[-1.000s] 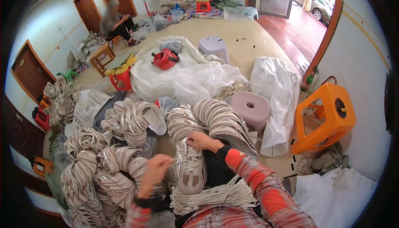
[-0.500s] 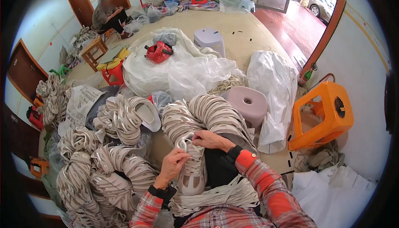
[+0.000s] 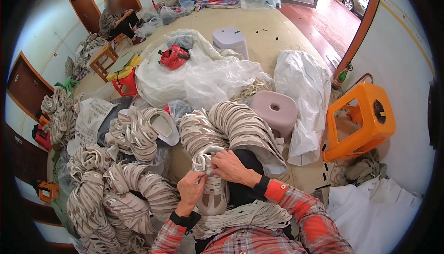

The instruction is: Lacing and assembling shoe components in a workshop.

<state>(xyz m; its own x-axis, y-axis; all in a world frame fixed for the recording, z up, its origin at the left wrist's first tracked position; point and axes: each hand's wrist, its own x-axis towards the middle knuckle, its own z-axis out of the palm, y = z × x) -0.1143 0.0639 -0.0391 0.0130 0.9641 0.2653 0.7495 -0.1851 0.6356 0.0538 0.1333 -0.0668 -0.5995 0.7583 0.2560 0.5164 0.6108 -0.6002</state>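
A beige and white shoe upper (image 3: 213, 202) lies on my lap, toe toward me, its white lace crossing the front. My left hand (image 3: 191, 190) is closed in a pinch at the upper's left edge, on the shoelace. From the right, my right hand (image 3: 232, 167) bends over the upper part of the lacing, fingers pinched on the lace; its fingertips are partly hidden. A loop of white shoelace (image 3: 200, 162) stands out by the collar. Across my lap rests a bundle of loose off-white laces (image 3: 249, 214). Just beyond the hands, stacked shoe uppers (image 3: 243, 129) form thick rows.
More stacked uppers (image 3: 88, 203) heap up on my left. Ahead are a pale mauve stool (image 3: 274, 115), white plastic sacking (image 3: 300, 101) and a red bag (image 3: 175, 57). An orange stool (image 3: 365, 120) stands right. A person (image 3: 120, 20) sits at the far left.
My right hand has moved down and slightly nearer me along the lacing. The left hand stays by the upper's left edge, slightly lower. The whole view has shifted a little.
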